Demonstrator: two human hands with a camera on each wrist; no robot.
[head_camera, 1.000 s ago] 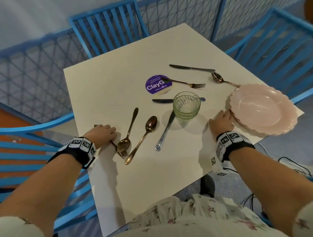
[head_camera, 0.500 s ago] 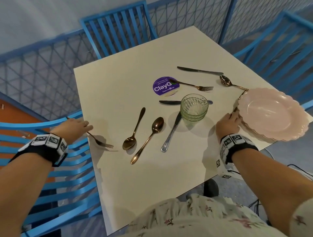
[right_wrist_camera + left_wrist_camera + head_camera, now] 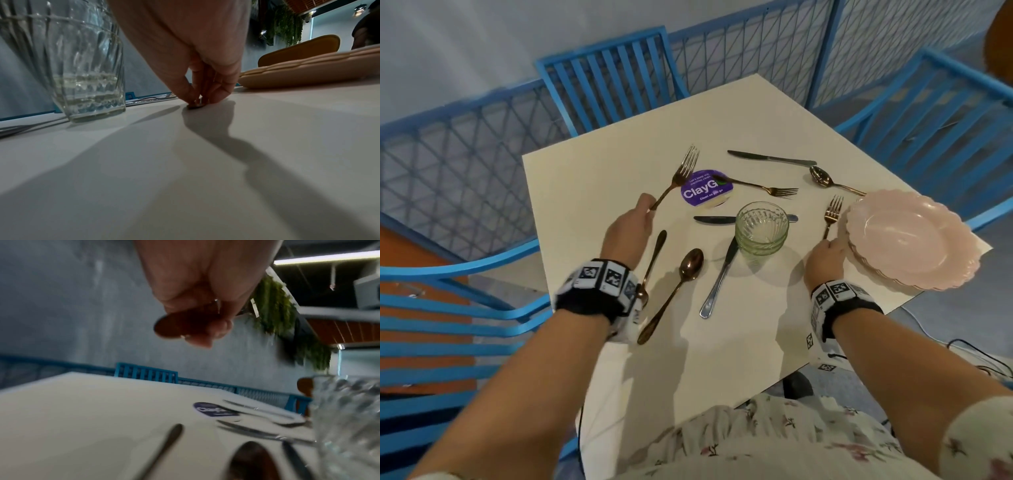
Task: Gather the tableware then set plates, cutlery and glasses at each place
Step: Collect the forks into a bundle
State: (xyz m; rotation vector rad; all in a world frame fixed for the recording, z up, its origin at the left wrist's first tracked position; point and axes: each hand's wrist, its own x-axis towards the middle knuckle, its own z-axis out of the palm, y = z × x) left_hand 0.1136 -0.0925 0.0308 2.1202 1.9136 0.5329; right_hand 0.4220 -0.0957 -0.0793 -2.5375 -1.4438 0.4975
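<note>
Forks held: left hand grips one, right hand pinches another; purple sticker reads "ClayG".

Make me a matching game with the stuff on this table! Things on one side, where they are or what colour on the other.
Things:
1. plates
2. glass
3. sticker
4. fork in left hand

Clues:
A. purple
B. lifted above the table
C. pink, stacked at the right edge
D. clear, mid-table

Pairs: 1-C, 2-D, 3-A, 4-B
</note>
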